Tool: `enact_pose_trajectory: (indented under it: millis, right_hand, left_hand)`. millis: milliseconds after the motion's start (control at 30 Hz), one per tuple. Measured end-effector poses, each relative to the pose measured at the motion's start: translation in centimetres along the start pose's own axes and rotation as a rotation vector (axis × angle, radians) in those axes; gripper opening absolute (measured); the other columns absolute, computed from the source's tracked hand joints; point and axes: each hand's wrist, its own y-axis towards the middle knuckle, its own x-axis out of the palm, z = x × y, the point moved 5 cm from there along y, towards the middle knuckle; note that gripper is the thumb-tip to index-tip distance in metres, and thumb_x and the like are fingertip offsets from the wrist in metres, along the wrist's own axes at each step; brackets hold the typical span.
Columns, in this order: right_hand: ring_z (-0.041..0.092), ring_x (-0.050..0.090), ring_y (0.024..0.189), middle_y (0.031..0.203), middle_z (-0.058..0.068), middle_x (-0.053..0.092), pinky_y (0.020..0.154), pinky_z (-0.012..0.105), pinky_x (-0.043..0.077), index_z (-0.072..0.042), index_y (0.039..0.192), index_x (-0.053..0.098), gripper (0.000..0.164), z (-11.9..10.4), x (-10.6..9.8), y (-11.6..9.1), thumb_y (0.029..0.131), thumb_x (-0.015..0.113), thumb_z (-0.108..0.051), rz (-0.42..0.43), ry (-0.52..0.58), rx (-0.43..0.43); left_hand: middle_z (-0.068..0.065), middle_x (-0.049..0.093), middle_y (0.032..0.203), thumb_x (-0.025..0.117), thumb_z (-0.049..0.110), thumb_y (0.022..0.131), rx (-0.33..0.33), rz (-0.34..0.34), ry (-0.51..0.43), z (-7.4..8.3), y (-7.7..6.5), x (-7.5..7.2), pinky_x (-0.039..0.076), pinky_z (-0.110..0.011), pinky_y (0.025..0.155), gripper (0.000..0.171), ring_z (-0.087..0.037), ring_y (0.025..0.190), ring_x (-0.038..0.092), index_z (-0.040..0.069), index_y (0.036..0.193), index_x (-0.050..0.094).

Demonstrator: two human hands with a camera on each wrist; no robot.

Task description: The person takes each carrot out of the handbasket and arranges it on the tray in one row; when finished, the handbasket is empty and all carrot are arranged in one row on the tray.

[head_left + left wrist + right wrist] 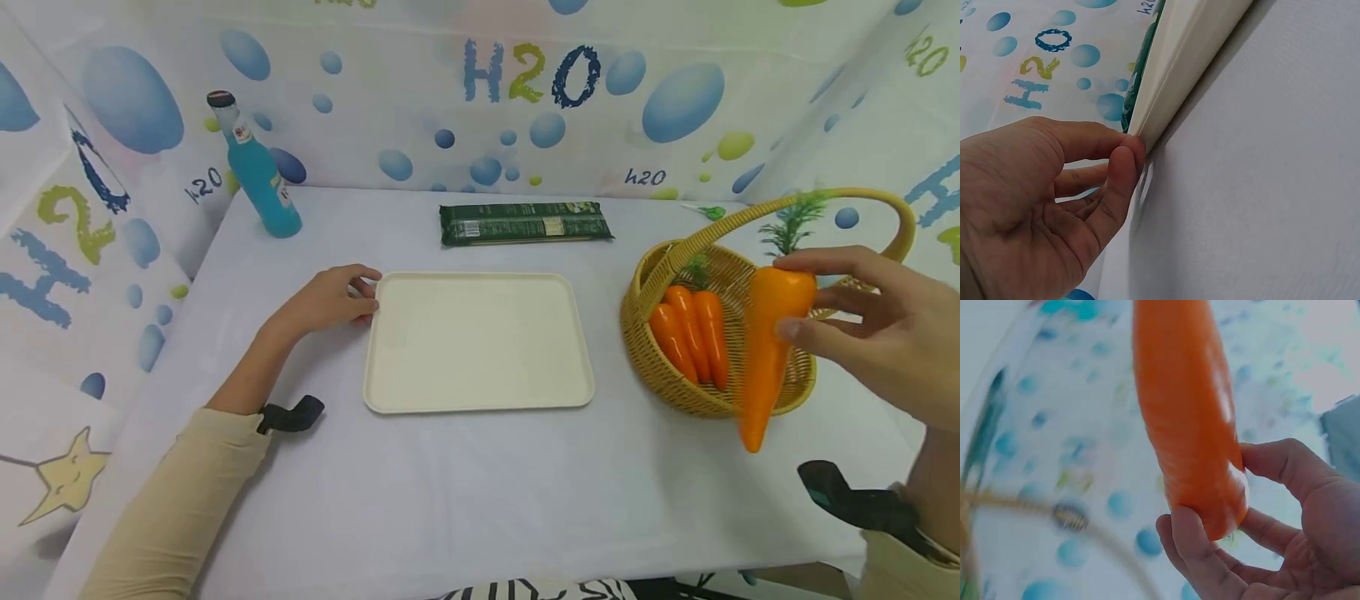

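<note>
My right hand (885, 325) grips an orange carrot (776, 333) by its thick top end, with the green leaves up and the tip pointing down. The carrot overlaps the right part of a wicker basket (637, 350) in the head view. Inside the basket lie three more carrots (688, 333), side by side. In the right wrist view, thumb and fingers (1191, 540) close around the carrot's top end. My left hand (330, 296) pinches the left edge of a cream rectangular tray (480, 342) between thumb and index finger, as the left wrist view shows.
Behind the tray lies a dark green packet (525, 223). A blue bottle (262, 171) stands at the back left. The basket's tall handle (847, 193) arches over it. A small green leafy piece (711, 212) lies behind the basket on the white table (480, 492).
</note>
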Motion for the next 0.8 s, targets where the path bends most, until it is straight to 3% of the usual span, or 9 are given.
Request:
enact_pose_trajectory:
  millis: [33,167,300,433,567,700,800]
  right_hand:
    - [-0.003,0.061,0.092,0.122,0.004,0.051,0.069,0.009,0.049,-0.008,0.138,0.053,0.056,-1.7,0.5,0.0,0.086,0.069,0.008,-0.015,0.051,-0.048]
    - [0.016,0.068,0.092,0.120,0.007,0.057,0.071,0.022,0.055,-0.010,0.135,0.056,0.056,-8.2,3.7,1.1,0.085,0.072,0.007,-0.118,0.201,-0.200]
    - [0.020,0.066,0.098,0.122,0.000,0.059,0.078,0.031,0.056,-0.019,0.132,0.059,0.049,-12.0,9.2,4.3,0.087,0.077,-0.011,-0.237,0.265,-0.203]
    - [0.017,0.062,0.102,0.123,-0.005,0.057,0.079,0.036,0.055,-0.023,0.130,0.059,0.045,-13.7,15.9,8.2,0.088,0.075,-0.026,-0.344,0.273,-0.170]
    - [0.016,0.062,0.096,0.118,-0.004,0.060,0.074,0.033,0.055,-0.024,0.127,0.060,0.041,-14.1,22.8,11.2,0.088,0.073,-0.031,-0.418,0.256,-0.156]
    - [0.017,0.060,0.094,0.116,0.001,0.061,0.072,0.029,0.054,-0.022,0.124,0.061,0.038,-14.2,28.8,13.1,0.088,0.071,-0.031,-0.454,0.212,-0.123]
    - [0.019,0.059,0.093,0.112,0.004,0.063,0.071,0.028,0.052,-0.020,0.119,0.063,0.034,-14.2,32.1,13.7,0.088,0.070,-0.029,-0.468,0.167,-0.097]
  left_hand:
    - [-0.018,0.059,0.113,0.062,0.012,0.095,-0.004,0.002,-0.003,0.0,-0.1,-0.1,0.052,-0.032,0.071,0.050,-0.023,0.082,0.065,0.000,0.141,0.047]
    - [-0.018,0.058,0.113,0.062,0.012,0.095,-0.010,-0.001,-0.019,0.5,-0.5,-0.2,0.051,-0.033,0.073,0.050,-0.023,0.083,0.065,-0.001,0.141,0.046]
    - [-0.019,0.058,0.113,0.062,0.010,0.095,-0.011,0.000,-0.042,0.5,-0.8,0.1,0.051,-0.032,0.073,0.050,-0.024,0.084,0.065,-0.002,0.141,0.046]
    - [-0.019,0.059,0.112,0.063,0.010,0.094,-0.008,-0.004,-0.044,0.2,-0.6,0.2,0.051,-0.031,0.072,0.051,-0.021,0.083,0.065,-0.002,0.141,0.046]
    - [-0.018,0.060,0.112,0.063,0.011,0.094,-0.013,-0.015,-0.035,0.0,-0.6,0.2,0.052,-0.032,0.073,0.051,-0.021,0.080,0.065,-0.001,0.141,0.047]
    - [-0.018,0.060,0.113,0.063,0.012,0.095,-0.022,-0.019,-0.038,0.0,-0.9,0.1,0.054,-0.033,0.076,0.049,-0.022,0.080,0.065,0.000,0.141,0.048]
    - [-0.019,0.060,0.114,0.063,0.011,0.095,-0.016,-0.021,-0.034,-0.2,-1.1,0.1,0.055,-0.034,0.079,0.048,-0.022,0.082,0.064,0.000,0.140,0.048]
